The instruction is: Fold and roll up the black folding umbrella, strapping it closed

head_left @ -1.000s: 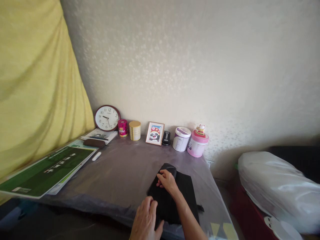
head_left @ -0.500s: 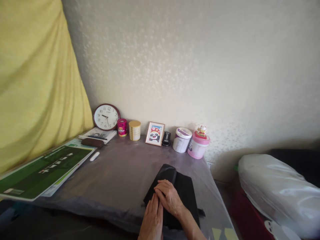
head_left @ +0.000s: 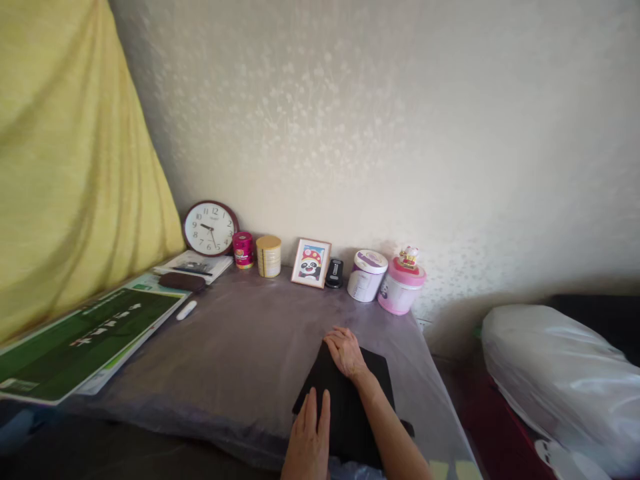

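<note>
A flat, folded black fabric piece (head_left: pixel 345 407) lies on the table's near right part, with a short dark strap end (head_left: pixel 408 427) poking out at its right side. My right hand (head_left: pixel 345 350) is at its far edge, fingers bent together over the fabric there; the fingertips are partly hidden. Over the near left part of the fabric rests my left hand (head_left: pixel 309 433), flat, its fingers stretched out and slightly apart. My two hands are apart from each other.
Along the wall stand a clock (head_left: pixel 211 229), a pink can (head_left: pixel 243 251), a yellow-lidded can (head_left: pixel 269 257), a panda picture frame (head_left: pixel 311 263) and two tubs (head_left: pixel 367 277). Green boards (head_left: pixel 95 340) and a white marker (head_left: pixel 187 310) lie left. A plastic-wrapped bundle (head_left: pixel 555 360) sits right.
My right hand has moved away from my left, to the fabric's far edge. The flap raised there before now lies flat. My left hand's fingers have spread a little.
</note>
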A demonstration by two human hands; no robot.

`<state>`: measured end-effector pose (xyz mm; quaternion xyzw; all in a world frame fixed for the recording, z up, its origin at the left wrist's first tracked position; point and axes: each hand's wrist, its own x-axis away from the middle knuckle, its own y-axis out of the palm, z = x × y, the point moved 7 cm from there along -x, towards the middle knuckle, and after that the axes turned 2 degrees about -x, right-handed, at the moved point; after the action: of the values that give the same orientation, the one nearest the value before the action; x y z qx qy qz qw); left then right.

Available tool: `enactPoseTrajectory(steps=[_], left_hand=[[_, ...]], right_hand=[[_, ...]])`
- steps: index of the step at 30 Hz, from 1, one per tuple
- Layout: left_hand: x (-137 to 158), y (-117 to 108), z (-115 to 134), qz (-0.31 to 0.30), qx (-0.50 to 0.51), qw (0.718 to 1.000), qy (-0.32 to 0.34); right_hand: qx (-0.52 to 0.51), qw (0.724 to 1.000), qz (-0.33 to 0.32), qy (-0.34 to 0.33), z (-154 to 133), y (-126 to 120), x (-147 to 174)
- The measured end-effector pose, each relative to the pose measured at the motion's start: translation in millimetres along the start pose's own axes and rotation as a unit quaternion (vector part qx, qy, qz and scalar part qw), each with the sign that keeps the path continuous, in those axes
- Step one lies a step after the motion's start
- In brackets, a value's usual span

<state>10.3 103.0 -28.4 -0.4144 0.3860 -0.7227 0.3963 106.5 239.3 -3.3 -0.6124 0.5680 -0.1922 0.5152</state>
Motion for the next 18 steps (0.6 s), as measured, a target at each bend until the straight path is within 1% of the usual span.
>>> enactPoseTrajectory(steps=[2, 4, 6, 8, 10, 12, 13, 15, 18], left_hand=[[0, 2, 0, -0.010, -0.002, 1.000, -0.008], [-2, 5, 0, -0.011, -0.008, 1.000, -0.014], [-3, 9, -2, 0.001, -0.016, 1.000, -0.022], [-4, 14, -4, 0.018, -0.025, 0.999, -0.021], [-2, 16, -4, 0.039, -0.022, 0.999, -0.002], [2, 15, -3, 0.064, -0.013, 0.998, 0.022], [5, 13, -3, 0.074, -0.009, 0.997, 0.030], [10, 10, -3, 0.088, -0.002, 0.995, 0.038], [15, 6, -2, 0.098, 0.006, 0.994, 0.042]], right_hand=[[0.017, 1.000, 0.000, 0.018, 8, 3, -6], [0.036, 0.998, 0.011, 0.052, 17, 1, -10], [0.052, 0.994, 0.032, 0.093, 28, -8, -9], [0.064, 0.987, 0.068, 0.134, 40, -23, 2], [0.071, 0.973, 0.120, 0.183, 56, -45, 22], [0.058, 0.958, 0.169, 0.227, 70, -65, 51], [0.044, 0.953, 0.175, 0.245, 76, -72, 66], [0.007, 0.943, 0.160, 0.292, 84, -78, 94], [-0.029, 0.933, 0.143, 0.330, 81, -79, 126]])
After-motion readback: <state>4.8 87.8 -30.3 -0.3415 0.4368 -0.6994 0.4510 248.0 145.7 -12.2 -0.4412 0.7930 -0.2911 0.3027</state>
